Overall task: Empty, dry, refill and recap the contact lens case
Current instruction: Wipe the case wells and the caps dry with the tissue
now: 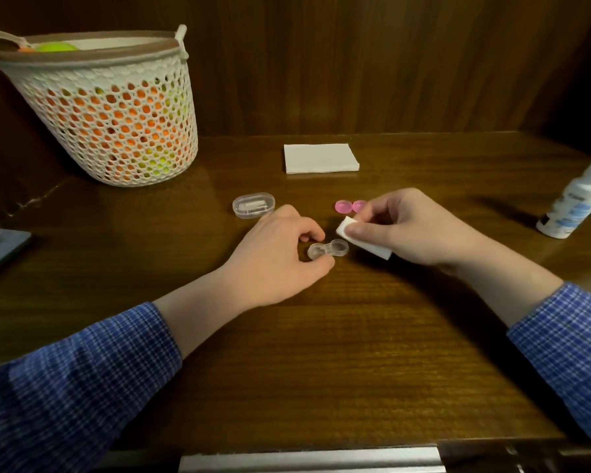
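1. Contact lens case point(328, 250) — clear, two wells, both caps off — lies flat on the wooden table point(321, 353), about midway between its left and right edges.
2. Left hand point(277, 257) curls around the case's left well, thumb at the near side and fingers at the far side, steadying it.
3. Right hand point(403, 227) pinches a folded white tissue point(364, 238) just above and right of the case's right well.
4. Two pink caps point(349, 206) sit side by side just beyond the tissue.
5. Farther out — a small clear oval box point(253, 206), a stack of white tissues point(321, 158), a mesh basket point(110, 110) at the far left corner, and a white solution bottle point(574, 199) at the right edge.
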Demonstrator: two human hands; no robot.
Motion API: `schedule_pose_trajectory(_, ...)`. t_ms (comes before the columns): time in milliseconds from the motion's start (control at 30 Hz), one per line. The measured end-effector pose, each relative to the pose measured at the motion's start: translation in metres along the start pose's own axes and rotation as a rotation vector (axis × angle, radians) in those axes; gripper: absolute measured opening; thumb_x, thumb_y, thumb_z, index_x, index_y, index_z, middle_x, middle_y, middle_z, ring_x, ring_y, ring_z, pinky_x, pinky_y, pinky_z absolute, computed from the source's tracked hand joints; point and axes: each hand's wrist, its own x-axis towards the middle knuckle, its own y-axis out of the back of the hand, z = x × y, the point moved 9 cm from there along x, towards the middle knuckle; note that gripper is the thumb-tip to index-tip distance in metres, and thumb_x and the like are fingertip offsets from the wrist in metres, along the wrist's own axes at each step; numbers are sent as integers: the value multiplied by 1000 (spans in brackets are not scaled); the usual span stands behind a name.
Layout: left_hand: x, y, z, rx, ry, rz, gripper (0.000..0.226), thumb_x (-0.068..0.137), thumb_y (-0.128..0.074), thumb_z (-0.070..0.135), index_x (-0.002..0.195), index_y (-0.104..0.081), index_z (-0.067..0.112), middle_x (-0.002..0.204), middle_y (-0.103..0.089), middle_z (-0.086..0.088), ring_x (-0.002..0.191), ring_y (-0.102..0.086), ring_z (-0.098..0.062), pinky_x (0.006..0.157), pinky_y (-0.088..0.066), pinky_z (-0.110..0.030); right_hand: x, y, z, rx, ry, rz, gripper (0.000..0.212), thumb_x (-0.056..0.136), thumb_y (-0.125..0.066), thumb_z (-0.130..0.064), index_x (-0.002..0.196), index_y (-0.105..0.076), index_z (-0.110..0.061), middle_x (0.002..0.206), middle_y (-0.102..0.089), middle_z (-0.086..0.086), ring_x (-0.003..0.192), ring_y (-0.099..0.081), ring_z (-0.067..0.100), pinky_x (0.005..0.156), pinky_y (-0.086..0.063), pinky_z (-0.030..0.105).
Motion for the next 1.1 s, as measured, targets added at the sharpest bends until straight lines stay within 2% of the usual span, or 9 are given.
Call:
schedule_pose_trajectory(167, 0, -1, 2, -57, -29, 40, 20, 93, -70, 37, 112, -72, 30, 103, -58, 13, 94, -57, -7, 82, -51, -26, 1, -13, -11, -184, 116, -46, 11, 91, -75, -36, 80, -74, -39, 74, -68, -33, 75, -62, -13, 56, -43, 4)
schedule_pose_trajectory(333, -2, 2, 2, -91, -43, 82, 16, 89, -76, 32, 104, -72, 30, 98, -57, 15, 87, -57, -7, 72, -43, -16, -2, -13, -19, -165, 175, -52, 7, 89, -77, -32, 85, -78, -38, 81, -73, -27, 80, -64, -9, 65, -42, 0)
schedule_pose_trajectory(500, -4, 4, 1, -159, -47, 62, 19, 85, -79, 22, 102, -73, 30, 88, -67, 15, 80, -64, -1, 61, -48, -12, -6, -13, -26, -84, 208, -65, 4, 84, -82, -25, 85, -79, -26, 82, -76, -10, 78, -69, 0, 69, -45, 3)
schedule_pose_trajectory(600, -5, 3, 1, -185, -46, 40, 21, 86, -77, 20, 106, -75, 29, 88, -69, 16, 86, -64, 5, 65, -51, -9, -7, -14, -28, -121, 215, -90, 2, 86, -80, -27, 84, -79, -27, 83, -76, -11, 81, -68, 1, 70, -44, 2)
schedule_pose_trajectory(700, -5, 3, 1, -195, -43, 36, 23, 87, -76, 19, 108, -76, 28, 87, -70, 16, 84, -66, 2, 69, -54, -13, -7, -15, -24, -154, 186, -40, 7, 86, -80, -32, 80, -78, -28, 79, -73, -17, 80, -65, -9, 66, -43, 0)
schedule_pose_trajectory(800, -6, 3, 2, -219, -34, 35, 23, 87, -76, 15, 107, -77, 25, 83, -71, 13, 77, -68, -6, 68, -59, -20, -5, -18, -20, -182, 131, -5, 9, 84, -82, -35, 79, -78, -29, 74, -70, -23, 78, -61, -16, 61, -43, 7)
schedule_pose_trajectory(867, -6, 2, 2, -223, -30, 33, 23, 86, -76, 13, 107, -78, 24, 83, -71, 11, 76, -69, -9, 68, -61, -24, -4, -19, -17, -186, 87, 9, 10, 82, -83, -35, 78, -78, -28, 69, -65, -22, 74, -55, -23, 67, -39, 13)
schedule_pose_trajectory(967, -7, 2, 3, -220, -24, 34, 22, 87, -77, 12, 106, -78, 24, 86, -71, 9, 77, -69, -12, 67, -63, -28, -3, -20, -16, -196, 39, 39, 12, 82, -84, -35, 75, -78, -28, 77, -55, -26, 72, -48, -12, 66, -34, 18)
schedule_pose_trajectory(1100, -8, 3, 6, -203, -42, 50, 21, 86, -77, 13, 103, -79, 25, 85, -71, 11, 78, -69, -10, 69, -63, -28, -1, -23, -16, -200, -17, 70, 14, 82, -84, -35, 72, -77, -28, 76, -54, -23, 72, -43, -6, 64, -34, 20)
